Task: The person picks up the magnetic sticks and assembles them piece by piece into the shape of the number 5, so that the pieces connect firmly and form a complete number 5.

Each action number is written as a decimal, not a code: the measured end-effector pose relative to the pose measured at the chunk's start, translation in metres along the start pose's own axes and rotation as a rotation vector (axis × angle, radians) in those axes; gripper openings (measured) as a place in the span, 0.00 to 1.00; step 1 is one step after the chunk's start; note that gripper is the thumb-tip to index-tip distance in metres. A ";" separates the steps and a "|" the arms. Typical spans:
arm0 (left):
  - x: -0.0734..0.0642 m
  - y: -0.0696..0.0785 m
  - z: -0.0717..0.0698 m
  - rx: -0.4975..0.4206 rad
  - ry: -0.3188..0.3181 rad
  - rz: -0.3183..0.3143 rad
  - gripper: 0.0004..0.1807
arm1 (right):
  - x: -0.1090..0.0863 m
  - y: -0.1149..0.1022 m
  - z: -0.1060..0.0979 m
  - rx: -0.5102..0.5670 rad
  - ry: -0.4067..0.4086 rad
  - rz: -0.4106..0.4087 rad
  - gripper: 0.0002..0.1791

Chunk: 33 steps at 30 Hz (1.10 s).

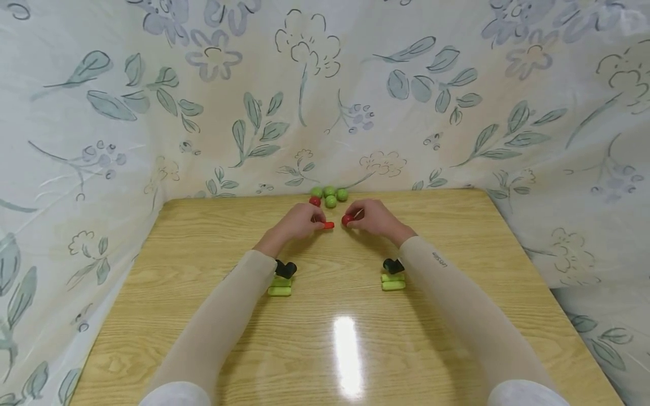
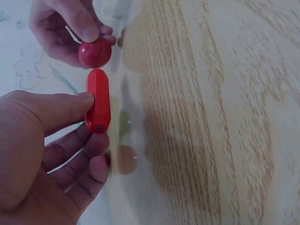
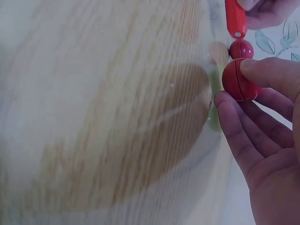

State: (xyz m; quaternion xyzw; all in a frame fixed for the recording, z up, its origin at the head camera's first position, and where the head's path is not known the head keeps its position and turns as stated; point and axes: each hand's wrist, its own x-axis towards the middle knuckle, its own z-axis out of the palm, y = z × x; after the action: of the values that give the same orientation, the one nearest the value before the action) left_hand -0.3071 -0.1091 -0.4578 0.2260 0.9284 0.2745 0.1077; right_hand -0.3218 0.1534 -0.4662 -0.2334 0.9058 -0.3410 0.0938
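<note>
My left hand (image 1: 301, 221) pinches a short red rod (image 2: 98, 101) between thumb and fingers. The rod is ribbed, with a small grey dot on its end. My right hand (image 1: 377, 217) holds a red ball (image 3: 239, 80) with a dark seam round it, gripped between thumb and fingertips. In the head view a small gap separates rod and ball, both near the table's far side. A second red ball (image 1: 315, 201) lies just beyond my left hand, beside several green balls (image 1: 330, 201) grouped at the back edge.
On the wooden table (image 1: 335, 349), a black bent piece (image 1: 286, 269) and yellow-green rods (image 1: 280, 291) lie by the left forearm, partly covered by the sleeve. Another black piece (image 1: 392, 266) and two yellow-green rods (image 1: 393, 286) lie by the right forearm. Floral cloth (image 1: 325, 135) hangs behind.
</note>
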 end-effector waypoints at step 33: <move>0.003 0.010 0.006 0.024 -0.014 0.020 0.05 | -0.003 -0.012 0.007 -0.076 -0.075 0.000 0.10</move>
State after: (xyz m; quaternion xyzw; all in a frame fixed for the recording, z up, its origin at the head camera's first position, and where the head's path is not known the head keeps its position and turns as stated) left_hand -0.3042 -0.0974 -0.4572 0.2383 0.9286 0.2629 0.1090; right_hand -0.3130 0.1433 -0.4635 -0.2494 0.9139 -0.2974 0.1186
